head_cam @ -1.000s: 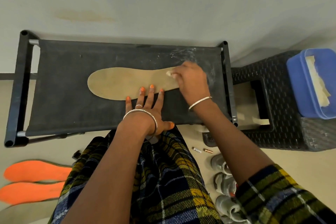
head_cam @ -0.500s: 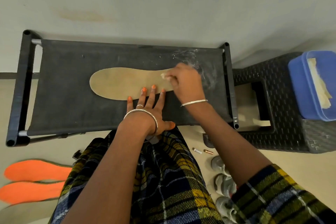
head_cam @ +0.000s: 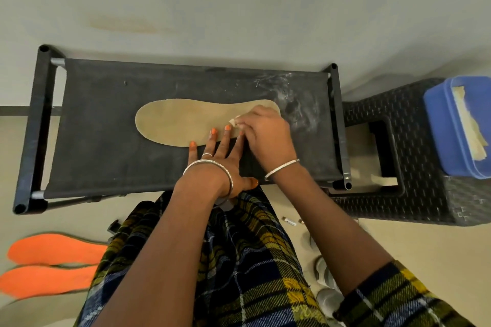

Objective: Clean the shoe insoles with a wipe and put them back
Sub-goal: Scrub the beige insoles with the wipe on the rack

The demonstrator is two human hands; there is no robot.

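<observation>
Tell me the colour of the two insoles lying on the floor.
The floor insoles are bright orange, clearest in the head view, lower left.

1. Left end of the rack [head_cam: 101, 146]: bare fabric, open from above and from the near edge.
2. Middle: the insole [head_cam: 180, 122] lies flat and low, its toe end uncovered.
3. Near right is crowded. The left hand [head_cam: 221, 160] presses flat on the insole's edge, and the right hand [head_cam: 265, 138], pinching a wipe [head_cam: 233, 121], covers the heel.
4. A narrow dusty strip lies between the heel and the rack's right bar.
5. Beyond that bar, the stool [head_cam: 414, 194] and box [head_cam: 449, 125] block the side.
6. The wall [head_cam: 239, 8] closes the far side.
</observation>
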